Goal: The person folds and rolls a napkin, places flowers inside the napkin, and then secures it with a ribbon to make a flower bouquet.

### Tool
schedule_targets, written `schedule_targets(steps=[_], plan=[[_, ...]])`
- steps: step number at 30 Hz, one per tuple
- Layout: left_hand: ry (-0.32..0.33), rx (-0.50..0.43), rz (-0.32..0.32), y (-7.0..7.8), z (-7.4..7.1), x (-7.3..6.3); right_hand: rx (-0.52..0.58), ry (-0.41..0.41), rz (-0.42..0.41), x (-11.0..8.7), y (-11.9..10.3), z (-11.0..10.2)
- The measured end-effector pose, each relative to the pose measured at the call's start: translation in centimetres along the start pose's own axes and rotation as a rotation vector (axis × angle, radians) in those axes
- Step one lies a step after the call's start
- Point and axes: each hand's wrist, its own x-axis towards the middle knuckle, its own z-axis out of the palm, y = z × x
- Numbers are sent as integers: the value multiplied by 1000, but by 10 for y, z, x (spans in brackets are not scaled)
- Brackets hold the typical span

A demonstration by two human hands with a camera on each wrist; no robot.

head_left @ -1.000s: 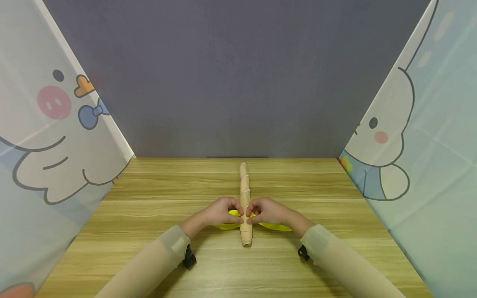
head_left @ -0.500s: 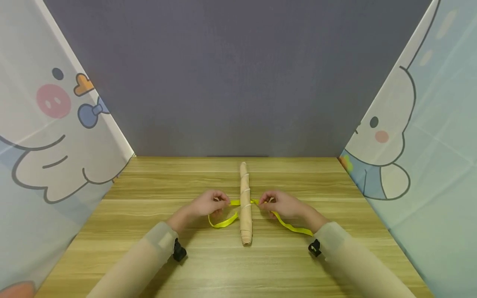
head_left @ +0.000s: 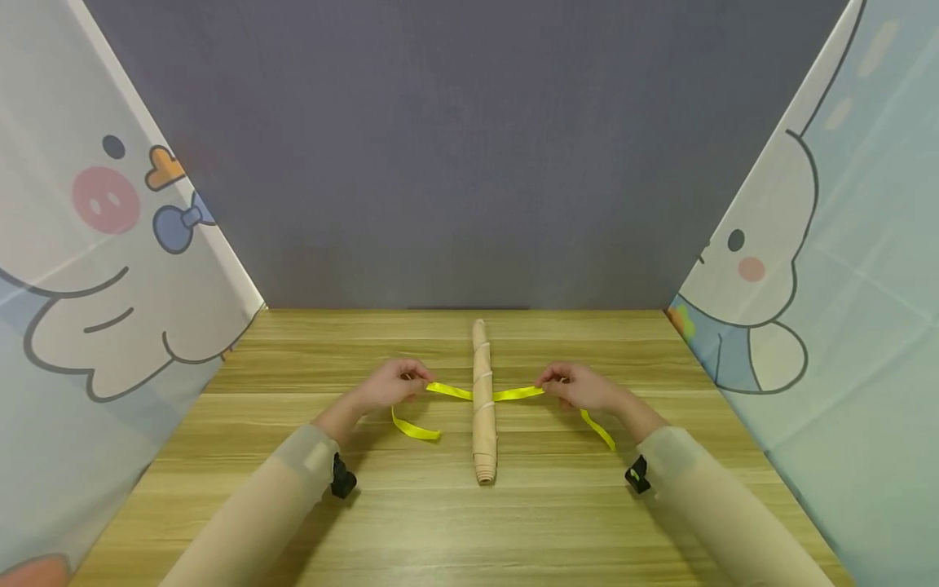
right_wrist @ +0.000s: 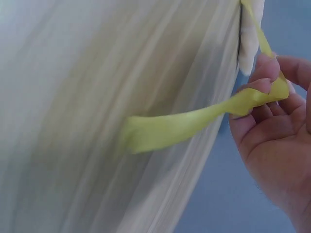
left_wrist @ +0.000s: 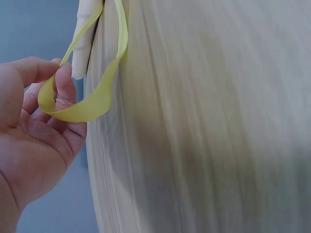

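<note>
A beige roll (head_left: 483, 432) of sheet material, tapered toward its far end, lies lengthwise on the table. A yellow ribbon (head_left: 519, 393) runs out from both sides of the roll near its middle, and its middle stretch is hidden there. My left hand (head_left: 391, 385) pinches the ribbon between thumb and forefinger left of the roll; the loose end curls down toward the table. On the other side my right hand (head_left: 584, 387) pinches the ribbon the same way, its tail hanging below the palm. In the left wrist view the ribbon (left_wrist: 80, 110) loops under the fingers.
The wood-grain table (head_left: 469, 538) meets a dark grey back panel (head_left: 469, 163). Cartoon-printed sheets, one on the left (head_left: 59, 326) and one on the right (head_left: 866, 326), stand along the sides. Each wrist carries a small black camera (head_left: 342, 478).
Both hands have moved apart from the roll and slightly toward its far end, drawing the ribbon out to either side. The roll has stayed in place.
</note>
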Motion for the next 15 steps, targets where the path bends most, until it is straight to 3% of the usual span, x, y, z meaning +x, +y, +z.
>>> schedule_targets(steps=[6,15], plan=[[11,11,-12,-3,-13,-4,30,15,-9,-8,12,-19],[-45,2,-4,-16,-43,-14,-32,58,-15,-19,27,-41]])
